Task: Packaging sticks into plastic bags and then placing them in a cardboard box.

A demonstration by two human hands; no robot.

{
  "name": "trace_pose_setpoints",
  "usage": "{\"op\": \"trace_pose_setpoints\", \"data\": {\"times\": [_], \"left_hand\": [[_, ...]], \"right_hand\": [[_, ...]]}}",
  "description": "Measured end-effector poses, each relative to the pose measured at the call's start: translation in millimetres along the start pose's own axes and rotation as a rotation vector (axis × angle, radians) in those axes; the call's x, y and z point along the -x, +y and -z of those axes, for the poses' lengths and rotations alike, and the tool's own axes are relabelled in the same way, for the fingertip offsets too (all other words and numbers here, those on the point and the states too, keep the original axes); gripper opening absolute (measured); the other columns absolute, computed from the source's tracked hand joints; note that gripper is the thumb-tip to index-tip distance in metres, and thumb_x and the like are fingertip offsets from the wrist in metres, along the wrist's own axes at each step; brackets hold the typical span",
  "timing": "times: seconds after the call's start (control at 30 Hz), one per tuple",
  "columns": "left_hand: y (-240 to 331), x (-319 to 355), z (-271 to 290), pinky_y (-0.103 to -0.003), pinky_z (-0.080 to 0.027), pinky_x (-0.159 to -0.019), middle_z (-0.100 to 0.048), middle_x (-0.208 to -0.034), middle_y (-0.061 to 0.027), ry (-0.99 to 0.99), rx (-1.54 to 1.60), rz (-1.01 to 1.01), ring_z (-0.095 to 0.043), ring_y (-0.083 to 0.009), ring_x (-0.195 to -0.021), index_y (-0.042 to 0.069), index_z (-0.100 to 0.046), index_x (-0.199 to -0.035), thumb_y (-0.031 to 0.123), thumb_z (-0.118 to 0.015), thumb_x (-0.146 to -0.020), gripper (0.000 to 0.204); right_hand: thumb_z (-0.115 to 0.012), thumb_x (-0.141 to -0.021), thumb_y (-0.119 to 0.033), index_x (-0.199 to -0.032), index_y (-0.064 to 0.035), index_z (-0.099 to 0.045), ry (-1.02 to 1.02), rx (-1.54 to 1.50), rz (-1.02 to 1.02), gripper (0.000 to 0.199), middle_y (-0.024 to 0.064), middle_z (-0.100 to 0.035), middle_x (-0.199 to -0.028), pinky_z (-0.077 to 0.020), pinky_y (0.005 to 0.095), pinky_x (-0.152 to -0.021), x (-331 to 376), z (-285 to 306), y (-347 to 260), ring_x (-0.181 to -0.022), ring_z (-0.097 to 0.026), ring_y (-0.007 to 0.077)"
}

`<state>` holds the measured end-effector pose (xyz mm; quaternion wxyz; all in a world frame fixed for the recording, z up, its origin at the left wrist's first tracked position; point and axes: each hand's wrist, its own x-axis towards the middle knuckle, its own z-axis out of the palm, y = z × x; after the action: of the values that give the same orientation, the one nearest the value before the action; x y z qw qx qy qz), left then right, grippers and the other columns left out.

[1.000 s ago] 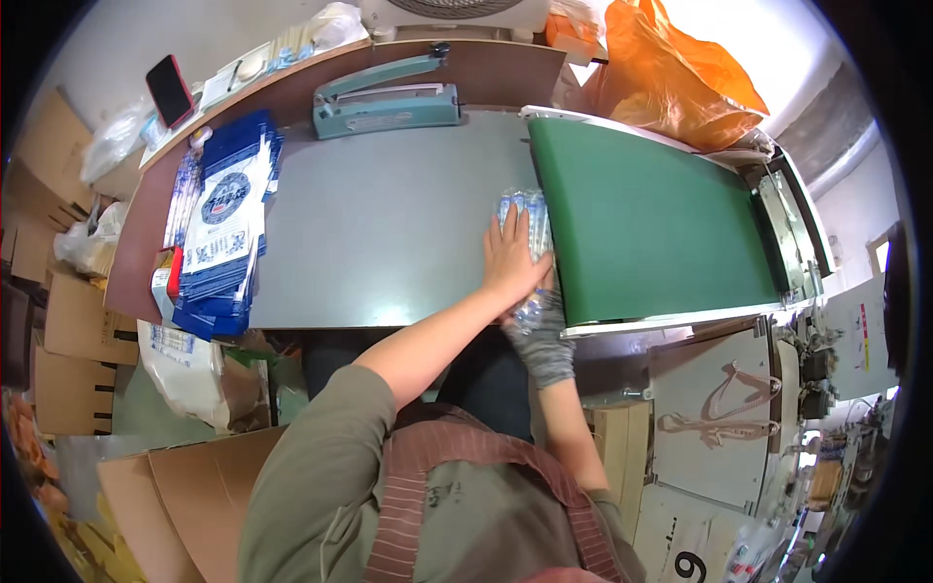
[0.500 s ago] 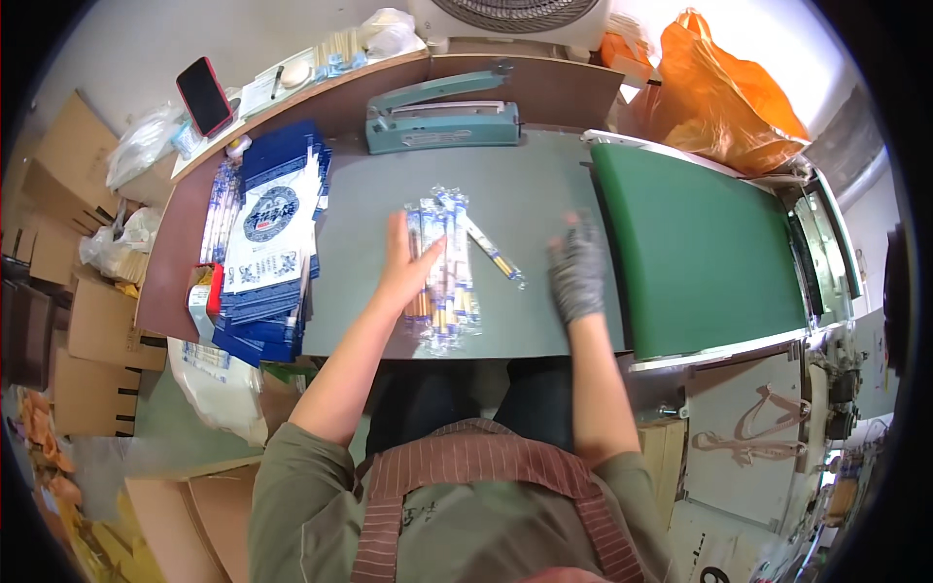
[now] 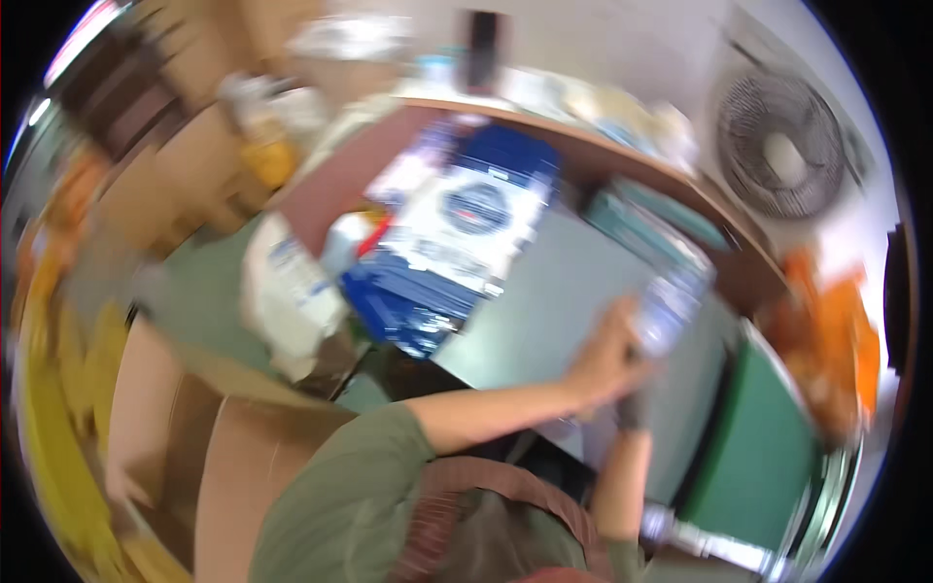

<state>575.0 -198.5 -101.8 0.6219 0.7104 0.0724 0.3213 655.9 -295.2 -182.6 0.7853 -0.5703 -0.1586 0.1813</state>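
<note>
Over the grey tabletop (image 3: 530,291), my left hand (image 3: 604,364) is closed round a bundle of slim, plastic-wrapped chopsticks (image 3: 671,309), blue and white in a clear wrap. The bundle is lifted and tilted, and motion blurs it. My right hand (image 3: 634,408), in a grey glove, is close below the left hand at the bundle's near end; its fingers are smeared and partly hidden, so its grip does not show. Beyond the bundle stands a teal impulse sealer (image 3: 632,228). To the left lies a stack of blue and white printed bags (image 3: 476,209).
A green conveyor belt (image 3: 753,442) borders the table at the right, with an orange plastic bag (image 3: 846,330) beyond it. A raised wooden edge and shelf (image 3: 573,121) run along the back, carrying a phone (image 3: 483,53). Cardboard boxes (image 3: 253,466) stand at the lower left.
The chopsticks lay flat on the table before; now they are raised in my left hand. Both hands have come together. The whole view has swung to the left.
</note>
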Motion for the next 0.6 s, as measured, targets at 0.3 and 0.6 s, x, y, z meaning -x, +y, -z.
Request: {"op": "trace_pose_setpoints", "data": {"times": [0.3,0.6], "left_hand": [[-38,-1,3,-0.041,-0.041,-0.096,-0.039,-0.138,-0.0199,-0.379,-0.006,-0.257,-0.050,-0.0378,-0.117,0.008,-0.016,-0.146,0.041,-0.085,-0.056,0.118],[-30,102,1,-0.035,-0.054,-0.062,-0.066,-0.076,-0.0144,-0.926,0.819,0.483,-0.067,-0.0237,-0.069,-0.003,-0.059,-0.096,0.010,-0.076,-0.069,0.034]], "right_hand": [[-0.078,-0.074,-0.033,-0.137,0.0017,-0.039,-0.190,0.217,0.587,0.082,0.0092,-0.060,-0.103,-0.0488,0.0342,-0.077,3,-32,-82,-0.087,-0.057,0.0185],[-0.064,-0.080,-0.017,-0.145,-0.0039,-0.028,-0.254,0.161,0.447,0.075,0.0168,-0.033,-0.146,-0.0305,0.0429,-0.108,70,-60,-132,-0.128,-0.040,0.0290]]}}
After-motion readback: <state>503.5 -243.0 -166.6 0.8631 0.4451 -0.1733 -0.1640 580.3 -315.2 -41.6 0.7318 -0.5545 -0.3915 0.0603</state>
